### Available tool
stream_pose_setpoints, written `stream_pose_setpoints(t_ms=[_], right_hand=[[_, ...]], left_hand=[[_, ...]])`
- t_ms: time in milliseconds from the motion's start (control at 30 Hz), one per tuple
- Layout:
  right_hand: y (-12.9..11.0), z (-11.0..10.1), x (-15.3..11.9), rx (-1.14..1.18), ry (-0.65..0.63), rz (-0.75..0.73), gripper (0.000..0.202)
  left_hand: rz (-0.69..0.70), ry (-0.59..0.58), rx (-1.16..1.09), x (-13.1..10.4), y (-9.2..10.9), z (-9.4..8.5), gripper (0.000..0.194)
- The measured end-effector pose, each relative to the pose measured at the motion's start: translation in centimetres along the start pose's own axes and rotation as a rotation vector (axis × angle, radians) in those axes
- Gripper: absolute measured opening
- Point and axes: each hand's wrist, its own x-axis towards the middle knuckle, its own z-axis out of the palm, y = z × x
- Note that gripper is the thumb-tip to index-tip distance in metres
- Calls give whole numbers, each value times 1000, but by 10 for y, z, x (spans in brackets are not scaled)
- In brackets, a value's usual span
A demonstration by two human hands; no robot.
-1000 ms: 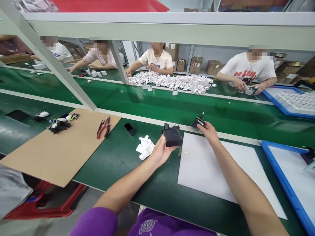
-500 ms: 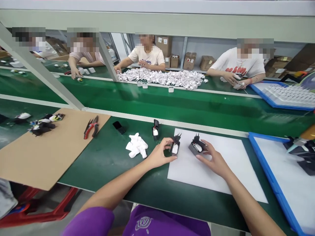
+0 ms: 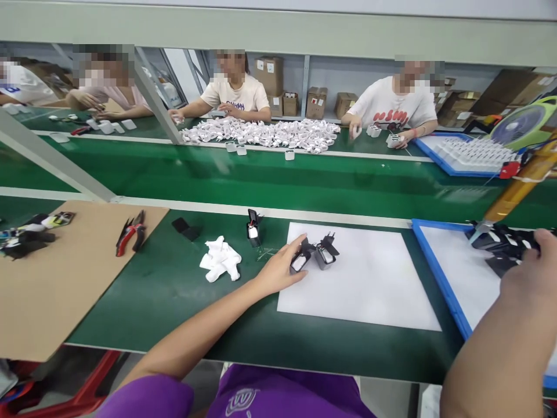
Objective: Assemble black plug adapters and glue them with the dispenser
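Note:
My left hand (image 3: 281, 268) has its thumb and fingers around a black plug adapter case (image 3: 299, 264) with white stuff inside and its lid flipped up. Right beside it on the white sheet (image 3: 369, 278) stands a second black adapter case (image 3: 325, 255), also open, its pins pointing up. At the far right my right hand (image 3: 528, 278) reaches over the blue-rimmed tray (image 3: 452, 302), close to several black adapter parts (image 3: 500, 244). Its fingers are blurred and partly cut off by the frame. An amber tube with a metal tip (image 3: 507, 194) slants down to those parts.
Another open black case (image 3: 253, 232), a black cover (image 3: 185, 229) and a crumpled white heap (image 3: 220, 259) are on the green table. Red-handled pliers (image 3: 130, 233) lie on brown cardboard (image 3: 87, 273). Across the green belt (image 3: 261, 183), people sit by a white pile (image 3: 261, 133).
My right hand has let go of its adapter case, left on the white sheet, and swung right over the blue tray. My left hand still has its case. The view has turned right.

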Motion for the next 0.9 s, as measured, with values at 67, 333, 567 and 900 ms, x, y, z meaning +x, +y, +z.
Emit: stream_pose_setpoints(t_ms=[67, 333, 567, 900], right_hand=[[3, 3, 8, 80, -158, 143, 49], [-35, 40, -50, 278, -640, 230, 30], [-99, 84, -124, 522, -1105, 254, 36], [-125, 97, -161, 809, -1169, 278, 43]], left_hand=[[-11, 25, 20, 0, -1, -1, 70], [-123, 202, -13, -15, -8, 11, 32], [-114, 168, 98, -28, 38, 16, 31], [54, 216, 63, -12, 83, 24, 33]])
